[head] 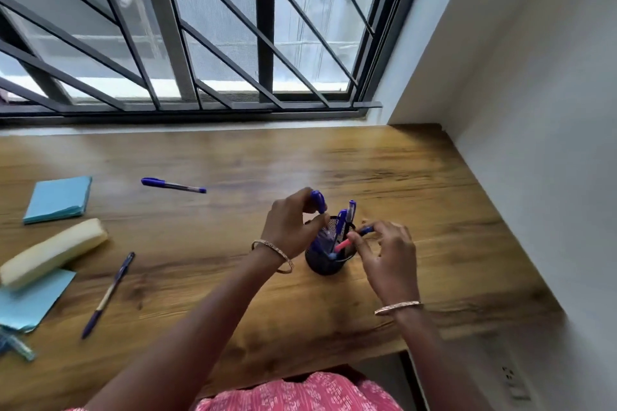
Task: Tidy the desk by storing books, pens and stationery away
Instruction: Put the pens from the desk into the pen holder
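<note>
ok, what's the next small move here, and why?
Probably the left hand lowers its blue pen into the black mesh pen holder and lets go. It pinches that pen upright just above the rim, while the right hand holds a pink-ended pen slanted into the holder. Two loose pens lie on the desk for afterwards.

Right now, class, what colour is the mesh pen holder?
The pen holder is black; head view.

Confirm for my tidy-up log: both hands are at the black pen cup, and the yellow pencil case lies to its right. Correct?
No. The head view shows the yellow pencil case left of the black pen cup; the left hand and right hand are at it.
</note>
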Motion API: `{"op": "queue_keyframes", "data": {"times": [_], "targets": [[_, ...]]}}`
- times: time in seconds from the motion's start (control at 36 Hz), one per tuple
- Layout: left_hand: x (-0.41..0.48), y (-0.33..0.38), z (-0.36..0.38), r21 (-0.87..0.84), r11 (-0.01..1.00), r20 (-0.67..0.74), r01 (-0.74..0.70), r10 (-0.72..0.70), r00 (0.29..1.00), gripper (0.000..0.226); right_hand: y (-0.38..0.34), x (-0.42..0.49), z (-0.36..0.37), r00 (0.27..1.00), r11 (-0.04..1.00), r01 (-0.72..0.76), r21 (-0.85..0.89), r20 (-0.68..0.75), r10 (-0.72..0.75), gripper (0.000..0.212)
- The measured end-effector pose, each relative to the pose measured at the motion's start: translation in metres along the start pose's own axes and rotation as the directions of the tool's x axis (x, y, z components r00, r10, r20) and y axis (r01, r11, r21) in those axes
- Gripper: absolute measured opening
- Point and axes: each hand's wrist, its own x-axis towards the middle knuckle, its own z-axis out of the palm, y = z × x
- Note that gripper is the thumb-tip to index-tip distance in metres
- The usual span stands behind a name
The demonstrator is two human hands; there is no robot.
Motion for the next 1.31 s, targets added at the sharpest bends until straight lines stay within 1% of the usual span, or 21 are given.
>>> {"op": "queue_keyframes", "data": {"times": [0.06,0.11,0.19,0.25,0.33,0.42,0.47,0.53,0.58,0.67,0.75,0.81,0.86,0.92,1.0,1.06,1.14,1.19,1.25,1.31], "targets": [[0.002,0.0,0.005,0.04,0.999,0.026,0.018,-0.019,0.999,0.014,0.003,0.0,0.005,0.998,0.997,0.039,-0.06,0.051,-0.036,0.016],[0.003,0.0,0.008,0.075,0.996,0.069,0.051,-0.056,0.996,0.012,0.005,0.0,0.008,0.993,0.994,0.045,-0.1,0.114,-0.033,0.017],[0.005,0.001,0.01,0.129,0.986,0.097,0.105,-0.118,0.988,0.009,0.005,0.004,0.008,0.987,0.997,0.021,-0.081,0.159,-0.008,0.017],[0.005,0.0,0.01,0.152,0.981,0.122,0.121,-0.141,0.983,0.014,0.003,0.007,0.007,0.981,0.997,0.01,-0.077,0.194,0.005,0.019],[0.004,-0.002,0.008,0.147,0.981,0.162,0.128,-0.151,0.975,0.029,0.002,0.012,0.005,0.97,0.999,-0.001,-0.053,0.244,0.014,0.026],[-0.001,-0.001,0.002,0.072,0.988,0.128,0.136,-0.145,0.981,0.04,-0.002,0.013,0.002,0.98,0.999,0.039,-0.025,0.197,-0.034,0.038],[-0.004,0.001,-0.005,-0.035,0.991,0.082,0.133,-0.129,0.988,0.037,-0.006,0.014,-0.002,0.992,0.998,0.051,0.045,0.11,-0.055,0.037],[-0.007,0.002,-0.01,-0.12,0.984,0.041,0.134,-0.13,0.991,0.029,-0.01,0.015,-0.007,0.999,0.989,0.044,0.139,0.011,-0.046,0.033],[-0.008,0.0,-0.013,-0.153,0.98,0.02,0.13,-0.128,0.992,0.026,-0.015,0.017,-0.011,0.998,0.978,0.028,0.204,-0.057,-0.016,0.028],[-0.004,0.001,-0.011,-0.145,0.982,0.03,0.121,-0.118,0.993,0.034,-0.022,0.023,-0.014,0.996,0.971,0.011,0.238,-0.092,0.011,0.016],[0.004,0.007,-0.008,-0.097,0.991,0.001,0.093,-0.094,0.996,0.023,-0.027,0.027,-0.013,0.997,0.965,-0.008,0.261,-0.072,0.027,0.006],[0.007,0.01,-0.008,-0.079,0.995,-0.04,0.054,-0.057,0.998,0.015,-0.029,0.027,-0.013,0.996,0.963,-0.02,0.27,-0.081,0.044,0.005],[0.007,0.012,-0.009,-0.046,0.999,-0.058,0.007,-0.01,0.998,0.012,-0.031,0.025,-0.015,0.994,0.959,-0.031,0.282,-0.093,0.059,0.004],[0.004,0.012,-0.012,0.052,0.997,-0.034,-0.053,0.055,0.998,0.012,-0.032,0.02,-0.018,0.992,0.956,-0.045,0.289,-0.103,0.078,0.003],[-0.002,0.007,-0.01,0.284,0.944,0.085,-0.165,0.147,0.986,0.013,-0.03,0.012,-0.02,0.987,0.951,-0.082,0.298,-0.105,0.118,0.003],[-0.006,0.004,-0.007,0.349,0.916,0.121,-0.196,0.163,0.979,0.016,-0.029,0.007,-0.02,0.985,0.95,-0.098,0.296,-0.104,0.134,0.003],[-0.006,0.001,-0.003,0.346,0.914,0.141,-0.21,0.171,0.975,0.02,-0.03,0.001,-0.02,0.984,0.949,-0.113,0.294,-0.099,0.148,0.003],[-0.004,-0.002,-0.003,0.314,0.93,0.156,-0.193,0.15,0.976,0.023,-0.032,-0.002,-0.02,0.983,0.948,-0.121,0.295,-0.096,0.156,0.003],[-0.004,-0.005,-0.008,0.235,0.961,0.152,-0.146,0.112,0.982,0.029,-0.035,-0.004,-0.019,0.983,0.947,-0.126,0.297,-0.094,0.16,0.003],[-0.006,-0.009,-0.017,0.095,0.992,0.131,-0.078,0.065,0.989,0.039,-0.04,-0.004,-0.017,0.983,0.948,-0.123,0.293,-0.095,0.157,0.003]]}}
